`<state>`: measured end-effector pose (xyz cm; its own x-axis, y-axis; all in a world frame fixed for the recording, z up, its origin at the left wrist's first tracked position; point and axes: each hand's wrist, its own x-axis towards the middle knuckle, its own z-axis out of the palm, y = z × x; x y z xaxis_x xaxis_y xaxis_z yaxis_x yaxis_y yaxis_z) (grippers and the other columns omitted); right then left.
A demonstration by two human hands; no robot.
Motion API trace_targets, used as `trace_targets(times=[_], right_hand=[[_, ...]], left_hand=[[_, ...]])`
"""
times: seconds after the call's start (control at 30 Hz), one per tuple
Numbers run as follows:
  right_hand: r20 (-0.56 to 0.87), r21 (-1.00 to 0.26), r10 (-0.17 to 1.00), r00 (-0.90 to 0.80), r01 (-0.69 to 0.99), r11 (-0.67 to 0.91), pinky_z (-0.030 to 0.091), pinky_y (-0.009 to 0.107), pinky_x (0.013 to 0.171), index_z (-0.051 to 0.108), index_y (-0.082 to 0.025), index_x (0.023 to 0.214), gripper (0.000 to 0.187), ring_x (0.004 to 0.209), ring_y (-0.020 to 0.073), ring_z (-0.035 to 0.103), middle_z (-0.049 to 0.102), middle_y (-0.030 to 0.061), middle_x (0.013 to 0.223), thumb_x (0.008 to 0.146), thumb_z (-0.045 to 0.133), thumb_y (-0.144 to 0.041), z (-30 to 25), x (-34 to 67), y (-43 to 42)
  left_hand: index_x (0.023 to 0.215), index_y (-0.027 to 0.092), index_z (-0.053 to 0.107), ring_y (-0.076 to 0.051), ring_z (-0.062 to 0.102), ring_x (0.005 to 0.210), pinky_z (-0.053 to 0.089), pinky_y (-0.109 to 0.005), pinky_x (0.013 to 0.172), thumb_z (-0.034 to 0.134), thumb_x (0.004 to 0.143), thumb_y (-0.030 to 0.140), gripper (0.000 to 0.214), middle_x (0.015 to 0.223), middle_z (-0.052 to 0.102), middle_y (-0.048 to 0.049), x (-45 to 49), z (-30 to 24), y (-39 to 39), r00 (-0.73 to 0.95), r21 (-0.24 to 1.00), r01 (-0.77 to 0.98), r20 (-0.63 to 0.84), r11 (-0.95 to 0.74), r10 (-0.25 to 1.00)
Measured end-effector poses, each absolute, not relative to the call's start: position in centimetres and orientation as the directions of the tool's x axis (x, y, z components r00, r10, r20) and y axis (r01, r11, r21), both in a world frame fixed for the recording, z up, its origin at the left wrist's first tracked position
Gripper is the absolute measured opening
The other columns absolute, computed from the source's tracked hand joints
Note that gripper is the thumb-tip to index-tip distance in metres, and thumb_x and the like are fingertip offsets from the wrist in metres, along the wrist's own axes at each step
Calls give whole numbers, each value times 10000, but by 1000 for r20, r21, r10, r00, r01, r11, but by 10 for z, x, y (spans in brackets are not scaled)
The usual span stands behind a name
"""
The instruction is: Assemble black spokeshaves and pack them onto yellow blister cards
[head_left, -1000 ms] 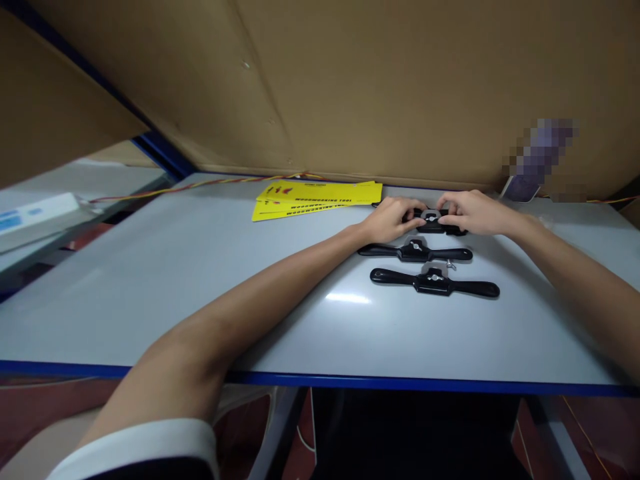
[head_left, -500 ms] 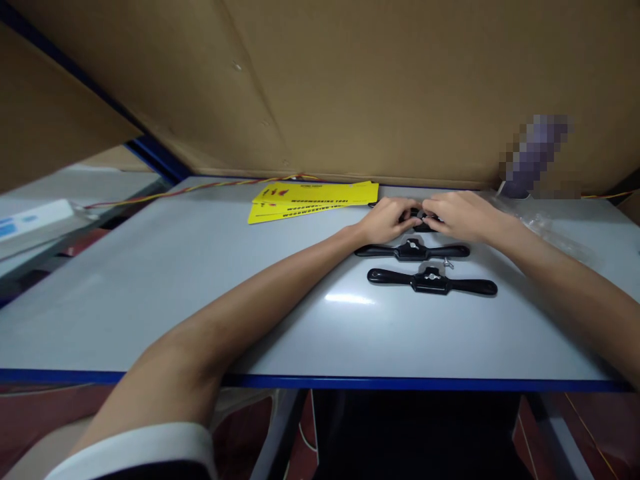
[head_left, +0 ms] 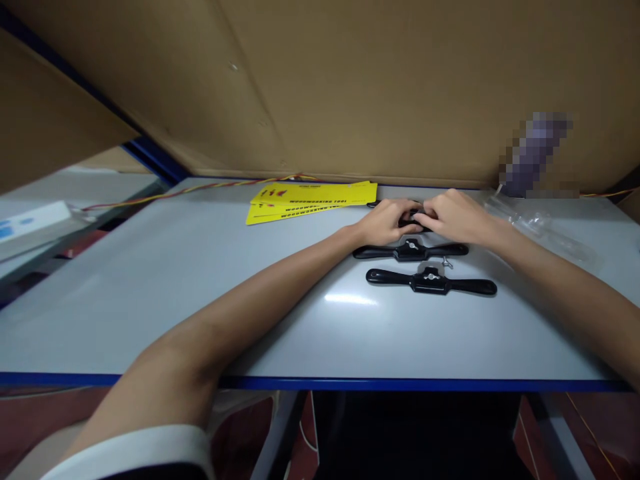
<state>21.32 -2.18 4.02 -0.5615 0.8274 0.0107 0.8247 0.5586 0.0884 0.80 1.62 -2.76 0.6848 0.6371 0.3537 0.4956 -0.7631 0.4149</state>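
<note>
A black spokeshave point(head_left: 413, 224) lies at the back of the row, mostly hidden under my two hands. My left hand point(head_left: 387, 221) has its fingers curled over the left side of this spokeshave and steadies it. My right hand point(head_left: 453, 217) is closed, thumb and fingers pinched together over the tool's middle; what they grip is hidden. Just in front lies a second spokeshave point(head_left: 411, 251) with a silver wing screw at its centre. A loose wing screw point(head_left: 447, 263) rests beside its right handle. Nearest me is a third spokeshave point(head_left: 431, 281), also with a silver screw.
Yellow cards point(head_left: 313, 200) printed "WOODWORKING TOOL" are fanned out to the left of my hands. Clear plastic wrapping point(head_left: 555, 233) lies on the right. Red and yellow wires point(head_left: 210, 187) run along the back edge, before a cardboard wall point(head_left: 350, 93). A white box point(head_left: 35, 227) sits far left.
My right thumb and fingers have shifted slightly left over the middle of the back spokeshave. My left hand has barely moved, and the other tools stay in place.
</note>
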Motion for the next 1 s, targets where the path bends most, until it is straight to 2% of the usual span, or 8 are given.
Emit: trace_targets(times=[0.13, 0.27, 0.37, 0.53, 0.7, 0.77, 0.9, 1.0], right_hand=[[24, 198, 789, -614, 777, 598, 317, 344, 674, 735, -169, 1232, 357, 919, 267, 704, 790, 148, 1177, 1021, 468, -277, 51, 217, -29], [-77, 275, 783, -618, 741, 612, 303, 357, 659, 761, -154, 1145, 347, 922, 280, 714, 790, 162, 1154, 1015, 463, -272, 54, 221, -34], [-104, 275, 752, -651, 708, 650, 295, 358, 646, 773, -163, 1133, 341, 900, 270, 719, 799, 145, 1127, 1000, 472, -251, 50, 223, -34], [-45, 255, 733, -678, 702, 665, 304, 342, 653, 732, -207, 1303, 404, 939, 262, 727, 806, 107, 1190, 988, 480, -227, 49, 226, -30], [-47, 321, 770, -637, 720, 615, 285, 345, 635, 765, -171, 1139, 310, 877, 264, 718, 809, 138, 1102, 975, 514, -249, 51, 231, -29], [-73, 311, 754, -653, 703, 640, 285, 343, 634, 768, -185, 1138, 308, 849, 255, 713, 811, 127, 1093, 960, 523, -241, 48, 233, -31], [-81, 254, 714, -695, 678, 689, 291, 337, 634, 735, -240, 1295, 405, 854, 248, 717, 815, 96, 1169, 965, 499, -235, 44, 234, -33], [-23, 260, 753, -658, 723, 640, 298, 336, 643, 702, -230, 1364, 445, 892, 254, 723, 817, 106, 1187, 973, 490, -241, 45, 236, -32]], left_hand=[[1154, 123, 732, -198, 573, 760, 421, -310, 725, 616, 937, 507, 456, 866, 667, -53, 8, -27, 16, 672, 418, 508, 354, -753, 650], [1274, 107, 723, -203, 583, 768, 425, -315, 733, 621, 931, 522, 547, 877, 671, -57, 9, -28, 18, 662, 436, 509, 353, -742, 661], [1303, 102, 721, -202, 585, 762, 425, -315, 728, 633, 920, 521, 575, 865, 665, -53, 9, -27, 18, 663, 449, 507, 343, -736, 666], [1247, 113, 741, -191, 574, 738, 420, -308, 706, 646, 911, 514, 532, 829, 652, -42, 9, -25, 16, 659, 469, 501, 338, -727, 672], [1279, 105, 736, -188, 567, 726, 420, -312, 702, 660, 907, 517, 560, 833, 652, -47, 10, -26, 17, 646, 469, 516, 335, -716, 685], [1297, 102, 734, -188, 565, 727, 418, -314, 703, 660, 904, 510, 571, 840, 653, -48, 10, -27, 18, 647, 467, 519, 333, -716, 686], [1312, 110, 730, -187, 563, 730, 418, -314, 709, 656, 901, 500, 571, 847, 652, -44, 10, -27, 18, 649, 468, 515, 334, -718, 683], [1312, 113, 730, -187, 562, 725, 423, -317, 710, 658, 906, 505, 569, 840, 650, -43, 10, -26, 16, 649, 471, 521, 324, -712, 689]])
